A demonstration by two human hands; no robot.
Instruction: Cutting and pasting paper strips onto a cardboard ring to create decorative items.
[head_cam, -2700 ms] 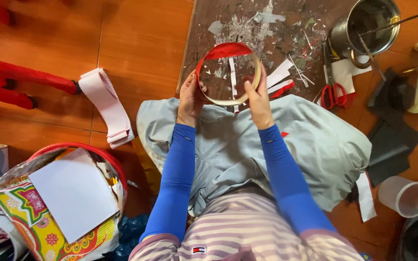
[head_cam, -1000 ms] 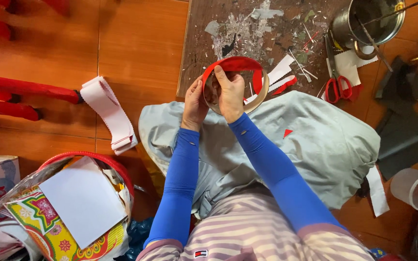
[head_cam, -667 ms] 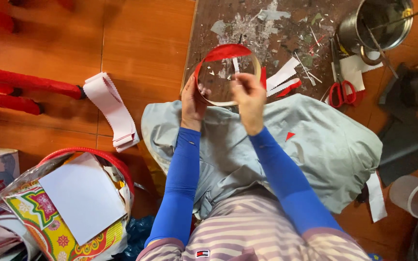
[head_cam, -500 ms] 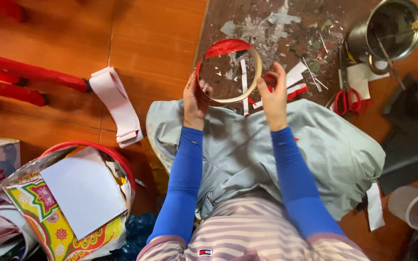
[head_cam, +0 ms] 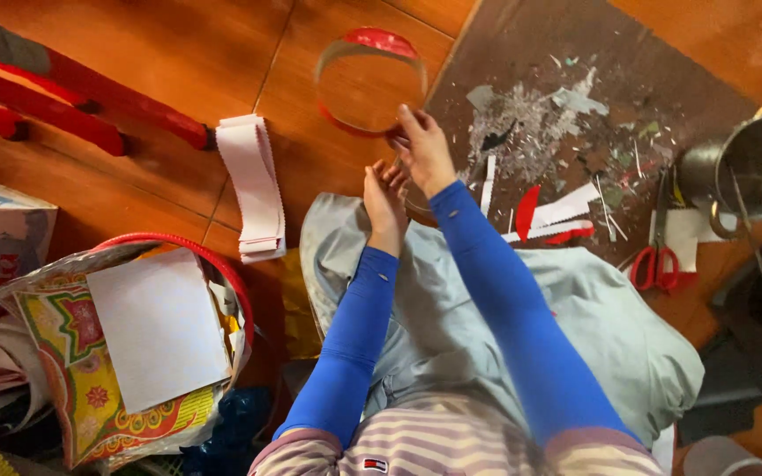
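While right hand (head_cam: 425, 154) seemingly pinches, hoop (head_cam: 369, 81) above grip

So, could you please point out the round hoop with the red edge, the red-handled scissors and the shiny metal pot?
Round hoop with the red edge (head_cam: 379, 40), head view, on its red top rim.
Red-handled scissors (head_cam: 654, 264), head view, on the handle loops.
Shiny metal pot (head_cam: 751, 172), head view, on its side wall.

Warm indoor light, soft shadows, slight motion blur
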